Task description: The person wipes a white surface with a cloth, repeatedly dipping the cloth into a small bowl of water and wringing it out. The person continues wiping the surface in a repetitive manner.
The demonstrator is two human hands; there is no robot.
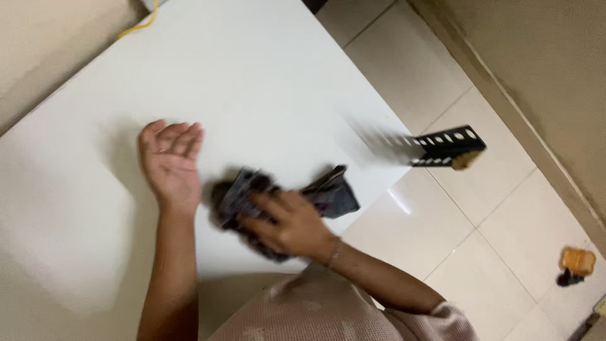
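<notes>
Dark cloth [328,192], bunched up and blurry, lying near the front edge of the white table [265,82].

Head view, looking down. Right hand [287,224] pressed on top of the dark cloth, fingers [265,203] curled over it and gripping the bunch. Left hand [170,161] just beside the cloth on the table, palm up, fingers spread, holding nothing. Pale pink sleeve [442,312] low in the picture.

Long way of the cloth running left to right across the table, from the left hand's side toward the table's right edge. One pointy corner poking out to the right, close to that edge. Hard to tell the folds, too blurry.

Black bar with holes [448,146] sticking out past the table's right edge, over the tile floor [505,227]. Small orange thing [577,260] far off on the floor. Yellow cord [140,24] at the table's far corner.

Could go wrong: cloth sliding off the right edge and dropping to the floor, because of that corner sitting so near the edge. Could also snag on the black bar nearby. Could bunch up more, with only one hand holding it.
</notes>
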